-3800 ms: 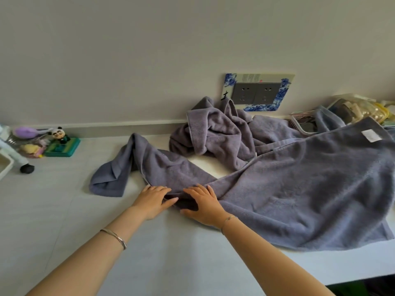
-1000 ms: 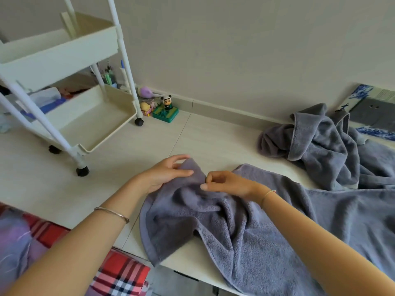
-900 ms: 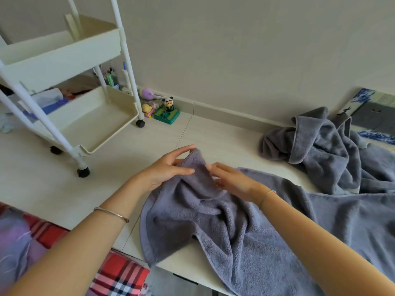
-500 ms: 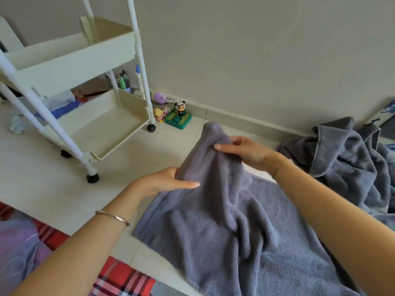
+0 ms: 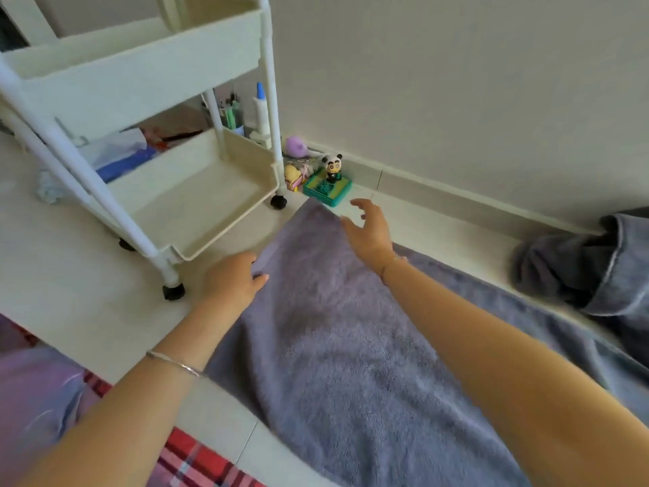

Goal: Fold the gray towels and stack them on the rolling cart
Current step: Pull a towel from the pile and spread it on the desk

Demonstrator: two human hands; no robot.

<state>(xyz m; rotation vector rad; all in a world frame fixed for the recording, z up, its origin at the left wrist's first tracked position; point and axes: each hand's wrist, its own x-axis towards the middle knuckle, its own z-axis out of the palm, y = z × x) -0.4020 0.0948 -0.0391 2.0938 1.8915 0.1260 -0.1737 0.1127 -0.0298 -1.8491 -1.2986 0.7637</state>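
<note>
Pinching gray towel [image 5: 333,346] edge w/ L hand [image 5: 228,281]

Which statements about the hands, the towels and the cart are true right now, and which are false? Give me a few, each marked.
The left hand holds the spread towel's left edge. True.
The right hand grips a towel corner. False: its fingers are spread and hold nothing.
A folded towel lies in the cart's bottom tray. False: no towel shows there.
A second towel lies crumpled by the wall. True.
The panda figure stands on the cart. False: it stands on a green base by the wall.
</note>
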